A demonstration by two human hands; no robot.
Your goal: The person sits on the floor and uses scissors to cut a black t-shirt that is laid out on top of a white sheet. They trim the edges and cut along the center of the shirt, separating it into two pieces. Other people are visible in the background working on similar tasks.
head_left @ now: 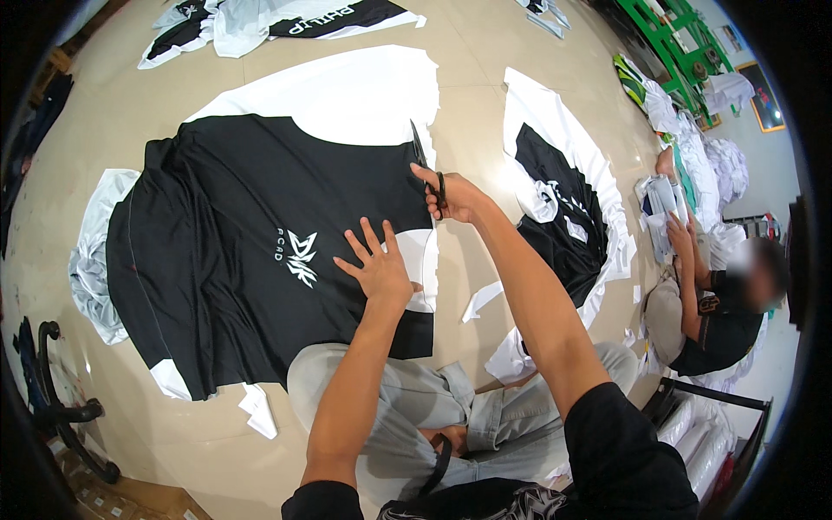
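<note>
My right hand grips black-handled scissors at the right edge of a large black and white fabric piece, with the blades pointing away from me. My left hand rests with spread fingers on the black part, just below and left of the scissors, near a white curved patch. The piece carries a white printed emblem and has a broad white section along its far side. It lies somewhat rumpled on the beige tiled floor.
More black and white cut fabric lies to the right, another pile at the far left. At right a seated co-worker handles pale fabric beside fabric heaps and green racks. A black metal stand stands at lower left.
</note>
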